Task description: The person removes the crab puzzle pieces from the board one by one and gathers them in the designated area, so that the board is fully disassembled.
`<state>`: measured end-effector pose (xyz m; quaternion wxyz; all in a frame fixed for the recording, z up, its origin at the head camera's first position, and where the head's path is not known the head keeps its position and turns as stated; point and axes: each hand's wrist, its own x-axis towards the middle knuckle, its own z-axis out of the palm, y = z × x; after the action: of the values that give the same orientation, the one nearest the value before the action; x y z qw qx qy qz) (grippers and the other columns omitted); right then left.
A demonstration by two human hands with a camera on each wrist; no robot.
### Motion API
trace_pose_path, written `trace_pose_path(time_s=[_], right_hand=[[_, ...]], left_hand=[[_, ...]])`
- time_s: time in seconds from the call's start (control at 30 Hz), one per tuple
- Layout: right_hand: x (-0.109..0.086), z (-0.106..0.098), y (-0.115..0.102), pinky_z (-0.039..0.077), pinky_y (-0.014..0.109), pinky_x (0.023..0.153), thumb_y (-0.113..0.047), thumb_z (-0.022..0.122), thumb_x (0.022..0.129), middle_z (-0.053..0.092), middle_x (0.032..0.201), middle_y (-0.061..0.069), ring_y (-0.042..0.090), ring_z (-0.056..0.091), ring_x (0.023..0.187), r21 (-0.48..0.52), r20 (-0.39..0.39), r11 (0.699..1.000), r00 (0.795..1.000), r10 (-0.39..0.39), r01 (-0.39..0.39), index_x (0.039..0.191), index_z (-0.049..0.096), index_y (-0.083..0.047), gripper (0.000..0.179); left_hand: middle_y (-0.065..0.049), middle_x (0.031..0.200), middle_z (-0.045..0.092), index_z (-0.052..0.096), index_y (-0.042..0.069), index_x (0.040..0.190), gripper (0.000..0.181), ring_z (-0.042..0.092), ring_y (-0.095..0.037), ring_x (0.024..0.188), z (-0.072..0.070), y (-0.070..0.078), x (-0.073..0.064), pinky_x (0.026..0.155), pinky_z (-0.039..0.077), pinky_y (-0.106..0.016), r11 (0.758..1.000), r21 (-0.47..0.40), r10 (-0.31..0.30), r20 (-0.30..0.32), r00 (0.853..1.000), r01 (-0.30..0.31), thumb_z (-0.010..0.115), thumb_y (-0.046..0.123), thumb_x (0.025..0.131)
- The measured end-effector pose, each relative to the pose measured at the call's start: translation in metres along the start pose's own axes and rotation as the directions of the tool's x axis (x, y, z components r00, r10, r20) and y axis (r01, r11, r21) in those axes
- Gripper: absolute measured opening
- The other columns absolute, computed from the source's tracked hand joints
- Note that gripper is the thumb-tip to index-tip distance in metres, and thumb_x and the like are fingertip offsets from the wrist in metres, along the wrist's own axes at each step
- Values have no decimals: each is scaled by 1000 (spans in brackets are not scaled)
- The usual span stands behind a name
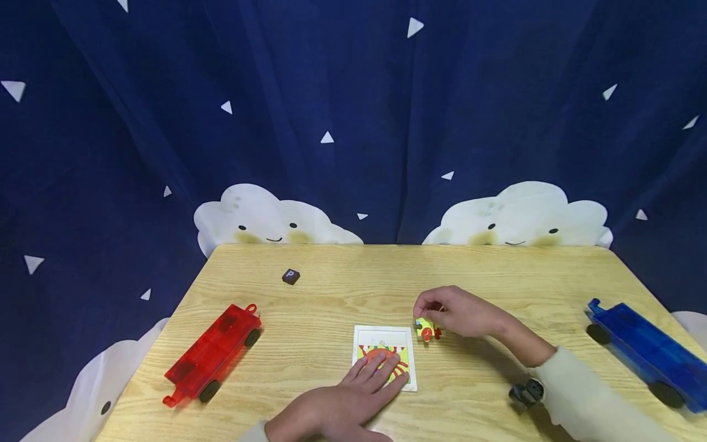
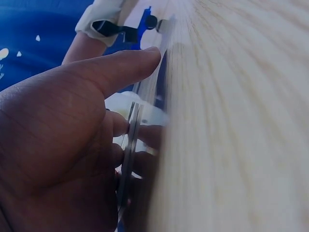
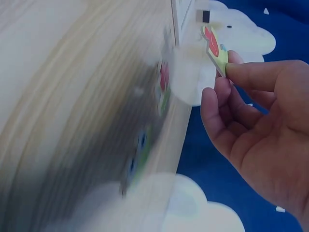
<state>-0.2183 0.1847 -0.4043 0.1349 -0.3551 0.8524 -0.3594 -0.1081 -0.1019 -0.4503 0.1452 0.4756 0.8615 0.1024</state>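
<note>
My left hand [image 1: 359, 393] lies with straight, spread fingers over the lower part of a white-framed jigsaw puzzle [image 1: 381, 336] with a red and yellow picture. In the left wrist view the fingertips rest at the edge of the puzzle board [image 2: 133, 140], and the thumb stands apart. To the right of the frame, my right hand [image 1: 455, 313] pinches a yellow puzzle piece [image 1: 424, 329] with a red figure. The right wrist view shows this piece [image 3: 215, 48] tilted between thumb and forefinger, raised off the table. Part of a red shape [image 1: 438, 333] peeks out below that hand.
A red toy wagon [image 1: 212, 353] stands on the left and a blue one [image 1: 646, 353] on the right. At the back left lies a dark tile [image 1: 291, 276] marked P. Behind the wooden table [image 1: 309, 307] hangs a navy curtain [image 1: 359, 92] with clouds.
</note>
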Motion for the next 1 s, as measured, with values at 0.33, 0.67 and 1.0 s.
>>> trace_pose_path(time_s=[0.33, 0.67, 1.0], right_hand=[[-34, -27, 15, 49, 29, 70, -1, 59, 103, 65, 89, -2, 13, 57, 80, -47, -53, 995, 995, 87, -90, 99, 71, -12, 16], [-63, -46, 37, 48, 29, 72, 0, 57, 103, 64, 92, -2, 15, 56, 83, -92, -106, 979, 980, 171, -181, 101, 71, -10, 17], [-85, -55, 59, 46, 28, 70, -2, 60, 102, 64, 90, -4, 12, 55, 81, -104, -76, 963, 968, 241, -248, 99, 70, -12, 15]], left_hand=[[-18, 171, 1, 9, 14, 167, 87, -3, -34, 156, -1, -1, -2, 122, 12, -51, 999, -34, 16, 11, 1000, -16, 45, 62, 103], [-17, 171, 0, 9, 14, 167, 88, -4, -33, 156, 0, -1, -2, 122, 12, -51, 999, -32, 15, 1, 1000, -15, 45, 63, 103], [-19, 171, 3, 12, 13, 167, 88, -1, -34, 156, 1, -1, -2, 122, 15, -51, 1000, 14, 19, -20, 1000, -19, 46, 62, 103]])
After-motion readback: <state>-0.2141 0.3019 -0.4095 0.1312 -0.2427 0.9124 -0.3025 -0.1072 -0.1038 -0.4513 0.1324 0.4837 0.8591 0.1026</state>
